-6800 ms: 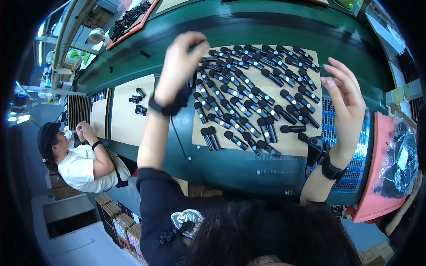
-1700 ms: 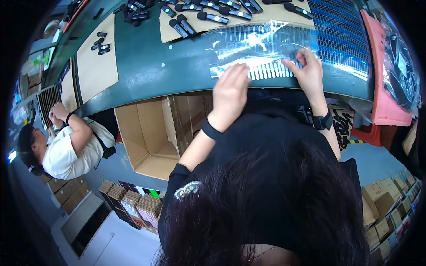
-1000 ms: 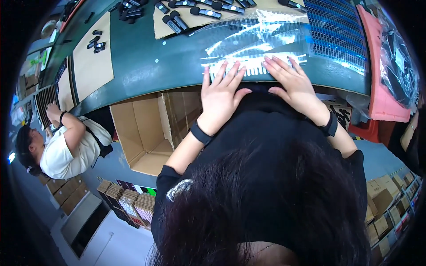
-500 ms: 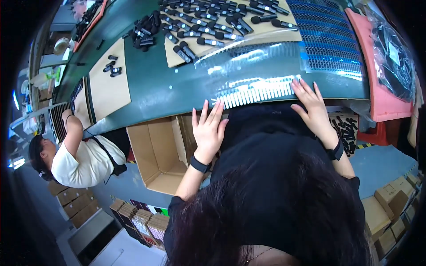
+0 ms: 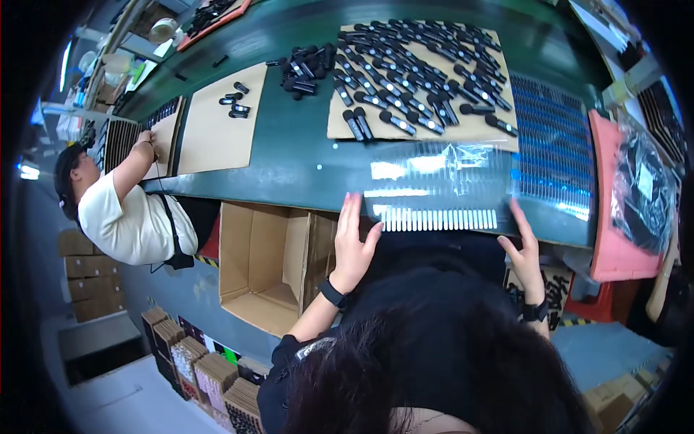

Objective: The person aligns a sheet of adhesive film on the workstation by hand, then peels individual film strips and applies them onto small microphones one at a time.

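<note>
Clear plastic sheeting [image 5: 441, 177] lies near the front edge of the green table [image 5: 289, 166]. Left hand [image 5: 351, 252]: thumb spread from fingers, at sheeting's left side. Right hand [image 5: 527, 254]: likewise spread, at right side; contact unclear. White tabs [image 5: 439, 220] line sheeting's near side.

Left hand [image 5: 352, 254]; clear sheet [image 5: 441, 181] alongside

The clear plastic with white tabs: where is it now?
In the head view, the clear plastic lies right of centre at the near edge of the green table, between the left hand and the right hand, in front of the tan board.
</note>
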